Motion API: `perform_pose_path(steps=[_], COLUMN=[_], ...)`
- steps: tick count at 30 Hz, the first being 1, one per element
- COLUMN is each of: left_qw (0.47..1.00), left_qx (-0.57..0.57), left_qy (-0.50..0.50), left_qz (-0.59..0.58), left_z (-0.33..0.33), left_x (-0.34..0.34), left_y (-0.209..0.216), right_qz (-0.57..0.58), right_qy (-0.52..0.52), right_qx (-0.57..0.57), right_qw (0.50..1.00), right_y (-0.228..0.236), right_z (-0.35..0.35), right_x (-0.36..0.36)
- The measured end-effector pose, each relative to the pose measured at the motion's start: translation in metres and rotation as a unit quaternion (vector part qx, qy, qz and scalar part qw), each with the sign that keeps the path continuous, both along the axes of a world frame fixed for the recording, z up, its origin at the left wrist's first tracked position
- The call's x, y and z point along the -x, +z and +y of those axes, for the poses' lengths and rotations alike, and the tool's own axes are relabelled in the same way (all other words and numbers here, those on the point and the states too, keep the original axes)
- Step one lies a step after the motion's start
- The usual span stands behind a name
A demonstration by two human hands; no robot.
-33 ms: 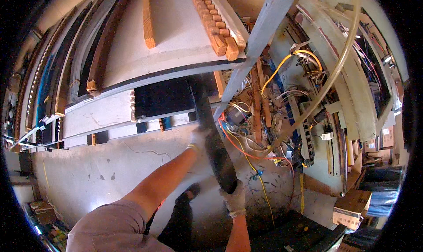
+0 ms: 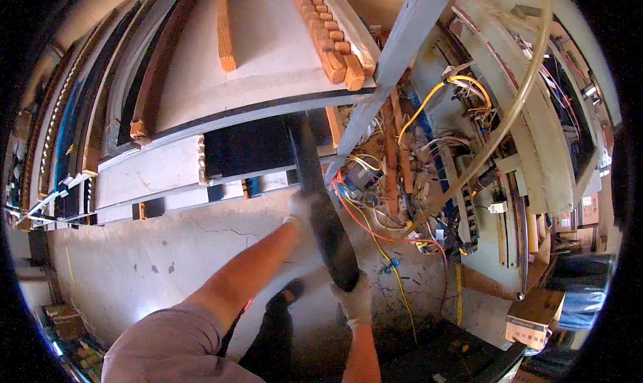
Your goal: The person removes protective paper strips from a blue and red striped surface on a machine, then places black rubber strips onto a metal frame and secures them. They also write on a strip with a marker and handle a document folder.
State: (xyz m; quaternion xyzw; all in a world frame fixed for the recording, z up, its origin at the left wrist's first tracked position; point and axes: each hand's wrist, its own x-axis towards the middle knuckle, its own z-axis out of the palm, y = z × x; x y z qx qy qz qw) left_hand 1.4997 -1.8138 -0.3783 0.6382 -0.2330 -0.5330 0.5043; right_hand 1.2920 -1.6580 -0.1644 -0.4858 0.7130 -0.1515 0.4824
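Note:
A long dark strip or bar (image 2: pixel 326 225) slants between my two gloved hands, its far end by the black section (image 2: pixel 248 148) on the lower rack shelf. My left hand (image 2: pixel 306 209), in a pale glove, is closed on the strip's left side about midway along. At its near end, my right hand (image 2: pixel 351 296), also gloved, wraps round the strip from below. The fingers of both hands are partly hidden or blurred. Whether the far end rests on the shelf or hangs just above it, I cannot tell.
Above the lower shelf, a rack shelf (image 2: pixel 268 88) bears several brown profiles (image 2: pixel 226 45) and ribbed lengths. A grey post (image 2: pixel 395 61) rises right of the strip. Tangled cables (image 2: pixel 375 215) trail over the floor beside a machine (image 2: pixel 522 108). A cardboard box (image 2: pixel 534 318) stands at lower right.

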Motion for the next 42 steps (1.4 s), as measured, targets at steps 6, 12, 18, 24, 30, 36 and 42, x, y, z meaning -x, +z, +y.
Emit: perform_pose_path(steps=[6, 12, 18, 24, 30, 36, 42], left_qw=[0.981, 0.988, 0.995, 0.981, 0.981, 0.993, 0.992], left_qx=[0.015, 0.027, -0.031, 0.009, 0.092, -0.099, 0.067], left_qy=[0.127, 0.056, 0.077, 0.005, -0.083, -0.060, -0.086], left_qz=[0.143, 0.144, 0.060, 0.195, -0.148, 0.003, 0.071], left_z=[-0.061, -0.041, -0.061, -0.013, -0.024, -0.032, 0.025], left_x=[-0.036, -0.071, -0.013, -0.009, -0.031, -0.019, -0.086], left_y=[0.057, 0.043, 0.126, 0.059, 0.028, 0.098, 0.078], right_qz=[0.067, 0.083, 0.068, 0.087, 0.134, 0.221, 0.128], right_qy=[0.102, 0.152, 0.074, 0.080, 0.095, 0.080, 0.064], right_qx=[0.105, 0.181, 0.106, 0.176, 0.159, 0.278, 0.269], right_qw=[0.987, 0.968, 0.989, 0.977, 0.974, 0.931, 0.953], right_y=[-0.064, -0.058, -0.069, -0.072, -0.099, -0.130, -0.132], right_z=[-0.065, -0.047, -0.048, -0.063, -0.084, -0.199, -0.205], right_x=[-0.036, -0.047, -0.019, -0.033, -0.066, -0.125, -0.149])
